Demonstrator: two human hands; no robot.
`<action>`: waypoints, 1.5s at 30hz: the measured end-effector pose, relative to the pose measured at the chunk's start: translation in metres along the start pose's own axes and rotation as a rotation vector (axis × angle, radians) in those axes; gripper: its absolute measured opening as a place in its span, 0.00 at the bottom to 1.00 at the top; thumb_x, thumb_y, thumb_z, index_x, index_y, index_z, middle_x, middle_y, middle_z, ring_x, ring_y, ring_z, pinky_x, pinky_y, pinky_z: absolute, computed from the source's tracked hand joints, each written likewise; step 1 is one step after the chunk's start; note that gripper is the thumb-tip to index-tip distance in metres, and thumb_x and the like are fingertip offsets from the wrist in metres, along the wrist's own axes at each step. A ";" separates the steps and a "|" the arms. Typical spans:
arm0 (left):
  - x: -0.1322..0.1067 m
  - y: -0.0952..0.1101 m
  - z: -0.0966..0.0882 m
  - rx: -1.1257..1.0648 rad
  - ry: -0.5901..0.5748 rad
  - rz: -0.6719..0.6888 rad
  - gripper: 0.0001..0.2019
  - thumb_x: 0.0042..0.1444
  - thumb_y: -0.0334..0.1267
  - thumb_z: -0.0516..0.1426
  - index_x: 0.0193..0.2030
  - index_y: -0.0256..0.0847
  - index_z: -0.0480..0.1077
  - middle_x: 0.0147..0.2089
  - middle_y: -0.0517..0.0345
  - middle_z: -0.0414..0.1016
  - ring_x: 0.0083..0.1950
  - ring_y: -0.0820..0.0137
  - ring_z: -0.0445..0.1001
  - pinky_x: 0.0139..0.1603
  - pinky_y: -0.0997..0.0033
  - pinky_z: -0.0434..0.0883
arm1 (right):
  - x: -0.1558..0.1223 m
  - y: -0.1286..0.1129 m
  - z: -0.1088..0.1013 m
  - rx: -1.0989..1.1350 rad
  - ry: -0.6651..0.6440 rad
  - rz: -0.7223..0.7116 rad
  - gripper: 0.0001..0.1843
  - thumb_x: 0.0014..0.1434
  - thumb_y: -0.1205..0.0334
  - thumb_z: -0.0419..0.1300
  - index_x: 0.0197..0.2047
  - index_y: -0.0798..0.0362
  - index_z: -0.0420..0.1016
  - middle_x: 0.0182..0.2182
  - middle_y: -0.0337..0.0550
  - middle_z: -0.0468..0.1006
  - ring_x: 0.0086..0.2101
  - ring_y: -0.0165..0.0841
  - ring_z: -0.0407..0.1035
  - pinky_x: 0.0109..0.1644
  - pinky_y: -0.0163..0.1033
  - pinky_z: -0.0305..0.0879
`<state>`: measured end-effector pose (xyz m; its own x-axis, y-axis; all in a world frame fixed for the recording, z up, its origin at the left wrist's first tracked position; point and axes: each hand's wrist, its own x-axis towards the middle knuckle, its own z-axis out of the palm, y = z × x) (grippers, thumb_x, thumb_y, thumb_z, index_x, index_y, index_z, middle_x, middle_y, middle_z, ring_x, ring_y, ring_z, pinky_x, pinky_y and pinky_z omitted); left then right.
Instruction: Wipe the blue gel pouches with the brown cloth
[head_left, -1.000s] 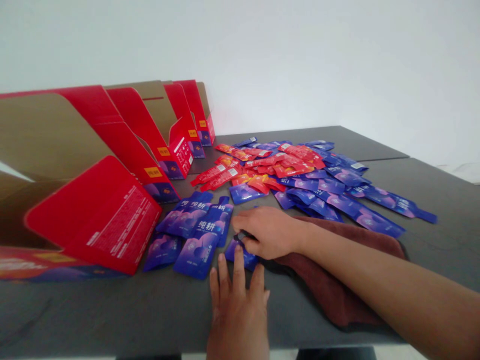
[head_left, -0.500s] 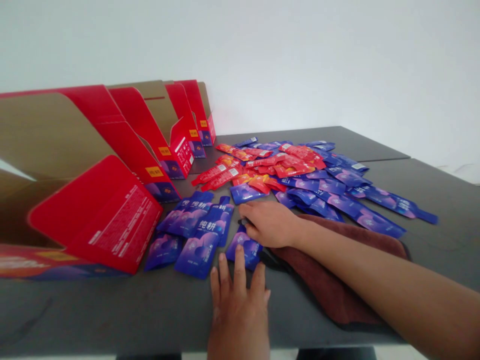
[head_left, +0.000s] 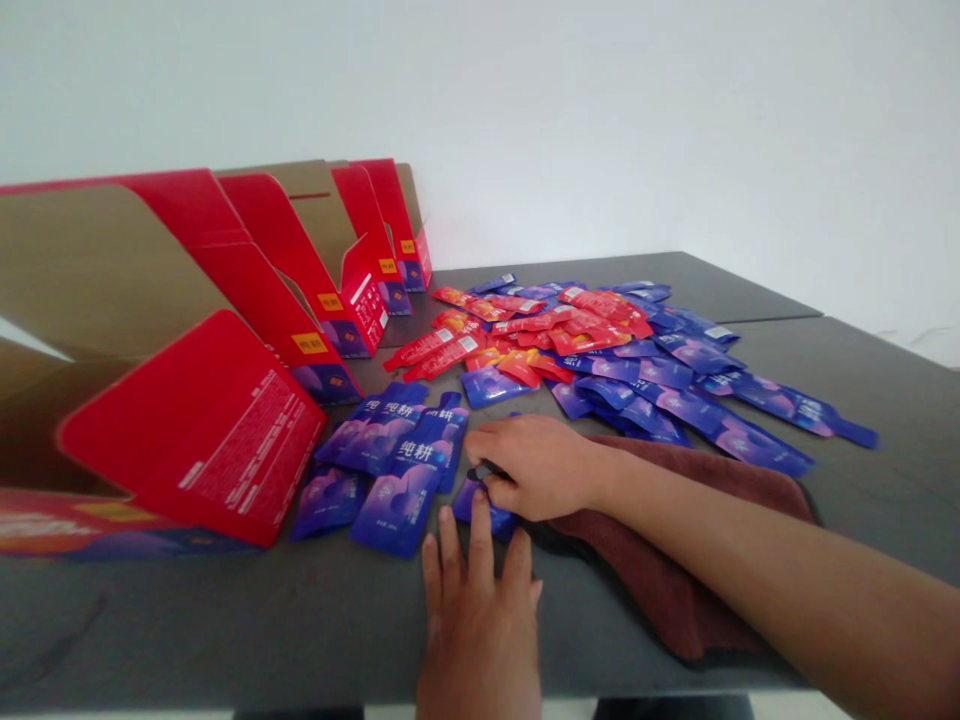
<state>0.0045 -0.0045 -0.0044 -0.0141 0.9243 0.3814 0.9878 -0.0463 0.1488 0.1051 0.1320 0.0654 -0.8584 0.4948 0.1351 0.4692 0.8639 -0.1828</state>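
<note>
My left hand point(head_left: 480, 620) lies flat at the table's near side with fingers spread, its fingertips at the near edge of a purple sachet point(head_left: 463, 503). Just beyond, my right hand point(head_left: 536, 465) is closed on a brown cloth point(head_left: 675, 580) with a black edge, pressing a bunched dark corner onto that sachet and hiding most of it. The rest of the cloth trails to the right under my forearm. Left of my hands lies a group of purple sachets point(head_left: 401, 485), some overlapping.
Open red cardboard boxes point(head_left: 255, 440) stand in a row along the left, flaps sticking out. A loose heap of red sachets point(head_left: 592, 320) and purple sachets point(head_left: 675, 375) spreads over the far middle of the dark table point(head_left: 225, 630). A white wall rises behind.
My right hand has slid a little nearer to me and left, drawing the cloth over the sachet and covering more of it. My left hand has hardly moved.
</note>
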 end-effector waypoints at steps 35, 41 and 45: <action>-0.002 -0.002 0.004 0.016 0.002 0.015 0.13 0.54 0.35 0.59 0.47 0.48 0.77 0.63 0.46 0.69 0.64 0.41 0.63 0.58 0.34 0.66 | 0.002 0.007 0.000 -0.096 0.015 0.189 0.11 0.60 0.59 0.51 0.42 0.54 0.69 0.37 0.48 0.78 0.36 0.36 0.71 0.35 0.38 0.57; -0.001 -0.002 0.002 0.010 0.004 0.021 0.13 0.54 0.34 0.58 0.46 0.47 0.77 0.62 0.47 0.70 0.63 0.41 0.65 0.59 0.35 0.66 | 0.000 0.002 -0.001 -0.002 -0.009 0.011 0.11 0.58 0.57 0.53 0.43 0.53 0.68 0.37 0.44 0.76 0.34 0.33 0.68 0.34 0.37 0.55; 0.000 -0.003 0.002 0.009 0.016 0.031 0.12 0.54 0.34 0.59 0.45 0.46 0.78 0.61 0.46 0.70 0.62 0.41 0.65 0.59 0.36 0.66 | -0.001 0.001 0.000 0.021 0.004 -0.032 0.11 0.58 0.57 0.54 0.42 0.53 0.68 0.36 0.43 0.76 0.33 0.33 0.68 0.33 0.37 0.54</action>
<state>0.0015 -0.0039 -0.0070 0.0137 0.9162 0.4005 0.9891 -0.0710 0.1286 0.1063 0.1323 0.0649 -0.8721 0.4673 0.1451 0.4370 0.8772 -0.1986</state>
